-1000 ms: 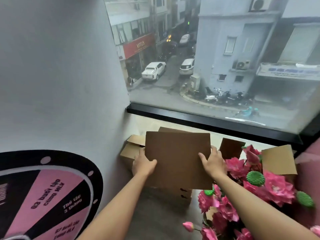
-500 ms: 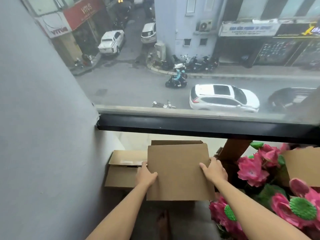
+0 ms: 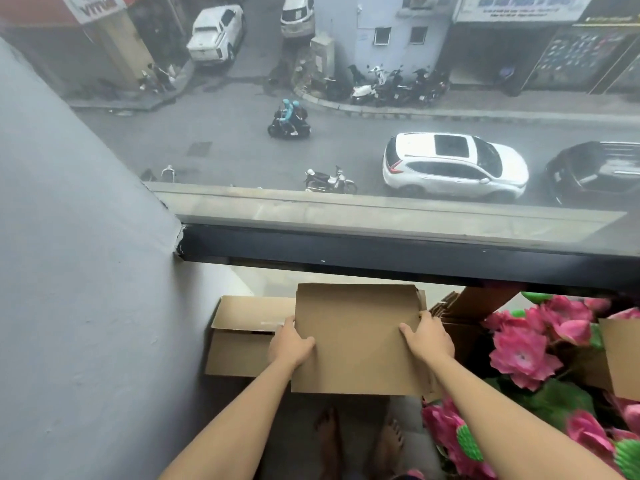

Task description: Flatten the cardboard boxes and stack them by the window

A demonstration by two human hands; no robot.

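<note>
Both hands hold a flattened box (image 3: 356, 339) level, just below the black window frame (image 3: 381, 251). The left hand (image 3: 290, 344) grips its left edge: the thumb lies on top of the cardboard, and the fingers curl under, hidden from view. The right hand (image 3: 429, 339) grips the right edge the same way, thumb on top pointing inward, fingers wrapped round the edge and mostly out of sight. The sheet has a second layer showing along its far and right edges. Under it to the left, against the grey wall (image 3: 79, 289), sits an open box (image 3: 242, 337) with a flap raised; the left hand is over its right end. To the right are pink flowers (image 3: 526, 351) and another piece of cardboard (image 3: 621, 358). Bare feet (image 3: 360, 441) stand on the floor beneath the held sheet. Through the window (image 3: 346, 116), a street with a white car (image 3: 453, 166).
</note>
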